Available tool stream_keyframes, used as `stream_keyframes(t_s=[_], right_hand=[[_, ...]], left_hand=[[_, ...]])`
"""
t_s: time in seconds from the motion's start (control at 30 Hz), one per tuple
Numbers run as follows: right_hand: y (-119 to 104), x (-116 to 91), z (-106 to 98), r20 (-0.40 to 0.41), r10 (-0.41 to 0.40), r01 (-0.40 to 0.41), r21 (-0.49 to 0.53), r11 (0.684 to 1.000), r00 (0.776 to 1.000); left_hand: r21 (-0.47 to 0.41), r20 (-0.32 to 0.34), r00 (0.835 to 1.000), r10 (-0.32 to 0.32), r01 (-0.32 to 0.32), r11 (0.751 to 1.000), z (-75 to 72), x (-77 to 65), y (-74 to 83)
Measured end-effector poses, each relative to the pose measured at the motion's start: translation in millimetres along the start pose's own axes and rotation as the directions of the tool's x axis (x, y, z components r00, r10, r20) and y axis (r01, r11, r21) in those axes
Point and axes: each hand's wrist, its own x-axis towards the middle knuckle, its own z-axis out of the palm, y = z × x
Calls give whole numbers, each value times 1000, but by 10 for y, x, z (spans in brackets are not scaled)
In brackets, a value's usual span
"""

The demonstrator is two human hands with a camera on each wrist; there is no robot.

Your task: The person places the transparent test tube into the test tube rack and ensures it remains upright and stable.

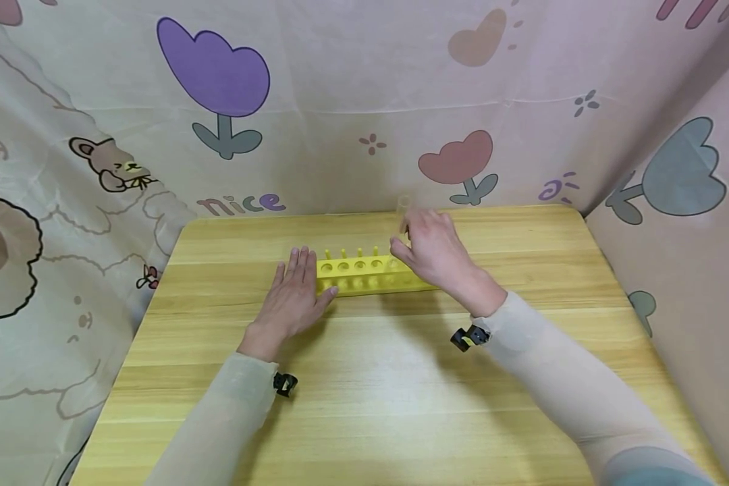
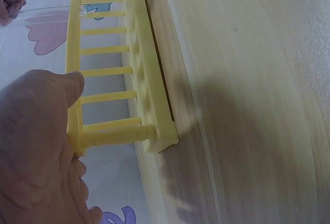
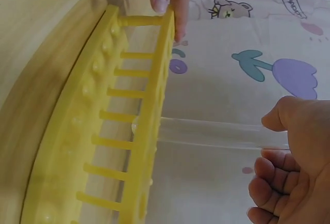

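A yellow test tube rack (image 1: 361,282) stands on the table with round holes along its top plate and short pegs behind them. At its left end my left hand (image 1: 291,297) rests with straight fingers against the side, while the thumb touches the front edge. My right hand (image 1: 434,248) is over the right part of the rack and pinches a clear test tube (image 3: 216,132) between thumb and fingers. In the right wrist view the tube's rounded end passes through a hole in the top plate (image 3: 149,126). Part of the rack's right side is hidden behind the right hand.
Light wood-grain table (image 1: 364,378) carries the rack near its back edge. A printed curtain (image 1: 340,81) with tulips and cartoon bears hangs behind and on both sides. Small black wrist cameras (image 1: 470,337) sit on both sleeves.
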Motion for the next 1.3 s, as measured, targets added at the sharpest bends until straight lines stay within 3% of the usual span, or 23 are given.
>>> stream_keyframes(t_s=[0.5,1.3], right_hand=[[76,-25,216,48,16,-15,-8,1000,999],[104,-108,400,93,19,-15,-44,999,995]], left_hand=[[1,1,1000,-3,3,1000,6,13,-3],[-6,-4,1000,-2,2,1000,13,13,0]])
